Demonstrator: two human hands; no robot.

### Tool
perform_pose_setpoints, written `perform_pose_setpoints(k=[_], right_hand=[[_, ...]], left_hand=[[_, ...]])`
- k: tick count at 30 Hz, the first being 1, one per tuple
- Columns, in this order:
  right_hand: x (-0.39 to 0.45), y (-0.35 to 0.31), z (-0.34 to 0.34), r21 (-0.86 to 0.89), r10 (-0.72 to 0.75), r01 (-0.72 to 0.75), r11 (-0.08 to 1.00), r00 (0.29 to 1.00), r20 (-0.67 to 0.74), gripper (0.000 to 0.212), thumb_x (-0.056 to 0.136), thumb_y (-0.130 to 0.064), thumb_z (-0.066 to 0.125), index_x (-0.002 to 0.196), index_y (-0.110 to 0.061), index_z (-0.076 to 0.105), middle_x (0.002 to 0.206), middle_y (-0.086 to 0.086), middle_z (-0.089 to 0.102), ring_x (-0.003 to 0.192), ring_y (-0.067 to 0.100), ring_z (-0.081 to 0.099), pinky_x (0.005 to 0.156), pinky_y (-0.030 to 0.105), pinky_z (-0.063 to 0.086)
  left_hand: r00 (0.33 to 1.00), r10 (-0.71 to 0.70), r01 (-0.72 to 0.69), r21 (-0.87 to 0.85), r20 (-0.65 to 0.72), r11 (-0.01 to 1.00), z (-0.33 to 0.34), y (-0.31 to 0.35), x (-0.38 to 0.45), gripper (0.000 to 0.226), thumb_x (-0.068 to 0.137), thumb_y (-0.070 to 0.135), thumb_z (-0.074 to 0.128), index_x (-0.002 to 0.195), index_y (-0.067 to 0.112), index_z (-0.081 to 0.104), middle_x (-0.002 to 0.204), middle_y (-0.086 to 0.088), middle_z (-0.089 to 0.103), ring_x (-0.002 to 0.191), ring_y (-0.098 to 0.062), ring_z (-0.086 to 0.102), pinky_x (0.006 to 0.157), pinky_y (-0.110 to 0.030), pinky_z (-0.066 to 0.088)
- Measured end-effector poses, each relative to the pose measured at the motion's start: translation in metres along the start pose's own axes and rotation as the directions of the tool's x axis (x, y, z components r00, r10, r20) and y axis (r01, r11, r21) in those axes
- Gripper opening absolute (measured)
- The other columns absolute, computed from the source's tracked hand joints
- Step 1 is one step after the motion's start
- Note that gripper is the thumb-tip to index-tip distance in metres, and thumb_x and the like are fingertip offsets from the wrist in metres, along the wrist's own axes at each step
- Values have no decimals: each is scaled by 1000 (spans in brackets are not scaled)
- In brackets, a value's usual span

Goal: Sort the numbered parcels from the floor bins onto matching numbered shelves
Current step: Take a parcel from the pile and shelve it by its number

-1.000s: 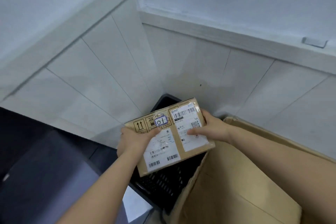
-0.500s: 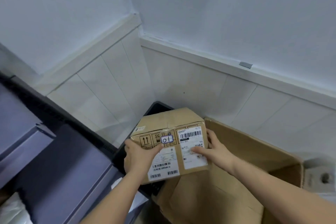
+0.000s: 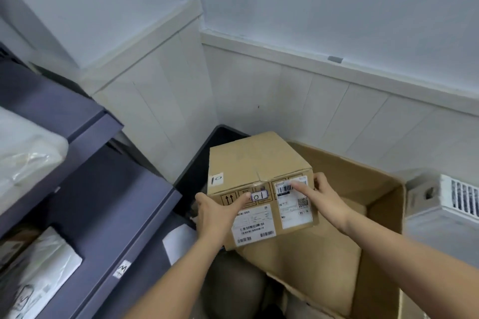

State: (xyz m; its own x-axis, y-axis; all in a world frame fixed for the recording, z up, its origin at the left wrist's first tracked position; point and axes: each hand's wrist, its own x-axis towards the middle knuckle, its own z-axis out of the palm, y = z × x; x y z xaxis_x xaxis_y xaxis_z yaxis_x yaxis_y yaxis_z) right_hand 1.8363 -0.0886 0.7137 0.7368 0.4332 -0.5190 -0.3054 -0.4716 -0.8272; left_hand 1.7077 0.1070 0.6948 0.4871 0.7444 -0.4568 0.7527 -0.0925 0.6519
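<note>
A brown cardboard parcel [image 3: 256,163] with white shipping labels and small tags reading "10" is held in the air over the room's corner. My left hand [image 3: 216,211] grips its lower left edge, thumb lying across the front face. My right hand [image 3: 321,195] holds the right edge, thumb pressed on the barcode label. Below the parcel stands a black floor bin [image 3: 199,166], mostly hidden by it. Dark blue shelves [image 3: 108,204] run along the left, and one front edge carries a small white tag [image 3: 121,268].
A large open cardboard box [image 3: 383,197] stands on the floor at the right, under my right arm. White wrapped parcels [image 3: 23,153] lie on the left shelves. A white heater [image 3: 451,204] sits at the far right. White panelled walls meet in the corner behind.
The parcel has risen out of the black bin and tipped so its top face shows. My view has lifted and swung left, bringing the blue shelves into sight.
</note>
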Motion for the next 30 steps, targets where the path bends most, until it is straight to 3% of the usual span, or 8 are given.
perform_pose_setpoints(k=[5, 8, 10, 16, 19, 23, 26, 30], right_hand=[[1, 25, 12, -24, 105, -107, 994, 993, -61, 92, 56, -85, 62, 115, -17, 42, 113, -1, 63, 104, 15, 60, 98, 39, 44], [6, 33, 14, -68, 160, -165, 984, 984, -80, 100, 54, -87, 58, 123, -17, 40, 119, 2, 61, 110, 22, 58, 104, 48, 42], [9, 38, 16, -95, 178, -188, 978, 979, -101, 104, 49, -86, 56, 126, -16, 42, 118, 3, 62, 108, 22, 59, 102, 48, 44], [23, 57, 22, -138, 222, -220, 966, 975, 1, 71, 89, -56, 56, 148, -28, 28, 131, -1, 54, 102, 19, 54, 73, 28, 43], [27, 78, 21, -161, 302, -298, 941, 953, -2, 71, 89, -59, 53, 145, -22, 30, 129, 0, 51, 104, 22, 49, 82, 37, 45], [29, 106, 14, -80, 315, -320, 944, 947, -64, 68, 90, -49, 60, 141, -11, 37, 116, 2, 54, 96, 19, 54, 75, 31, 46], [34, 115, 11, -78, 289, -296, 952, 953, -87, 66, 89, -47, 62, 137, -9, 38, 115, 3, 55, 97, 20, 56, 81, 31, 45], [47, 120, 11, -72, 262, -269, 960, 960, -97, 57, 85, -46, 69, 122, -13, 41, 105, 0, 59, 82, 10, 57, 61, 24, 43]], left_hand=[[996, 55, -50, -68, 71, 996, 9, -32, 1, 97, 69, 65, 72, 138, 12, 29, 133, -6, 47, 119, -26, 49, 92, -40, 48], [991, 70, -62, -74, 113, 995, 13, -48, 8, 82, 80, 59, 66, 141, 16, 33, 133, -7, 50, 118, -25, 51, 93, -38, 47], [988, 74, -63, -83, 137, 995, 17, -59, 11, 72, 84, 51, 66, 139, 15, 37, 132, -6, 53, 118, -25, 51, 92, -36, 47], [979, -54, 75, -99, 199, 992, 36, -87, 9, 78, 73, 49, 75, 132, 14, 39, 126, -5, 54, 113, -27, 55, 94, -41, 50], [971, -88, 103, -57, 225, 993, 51, -103, 5, 85, 60, 53, 76, 128, 15, 42, 123, -6, 55, 112, -27, 54, 96, -46, 49], [965, -67, 74, -18, 254, 997, 64, -112, 1, 103, 43, 67, 72, 129, 16, 48, 122, -5, 56, 112, -25, 56, 96, -46, 49], [955, -74, 85, -27, 287, 996, 71, -112, 0, 95, 55, 58, 82, 133, 17, 46, 124, -3, 56, 113, -23, 56, 98, -43, 48], [940, -91, 148, -153, 328, 977, 81, -113, 9, 96, 54, 44, 89, 135, 18, 44, 125, 1, 60, 110, -17, 58, 97, -35, 48]])
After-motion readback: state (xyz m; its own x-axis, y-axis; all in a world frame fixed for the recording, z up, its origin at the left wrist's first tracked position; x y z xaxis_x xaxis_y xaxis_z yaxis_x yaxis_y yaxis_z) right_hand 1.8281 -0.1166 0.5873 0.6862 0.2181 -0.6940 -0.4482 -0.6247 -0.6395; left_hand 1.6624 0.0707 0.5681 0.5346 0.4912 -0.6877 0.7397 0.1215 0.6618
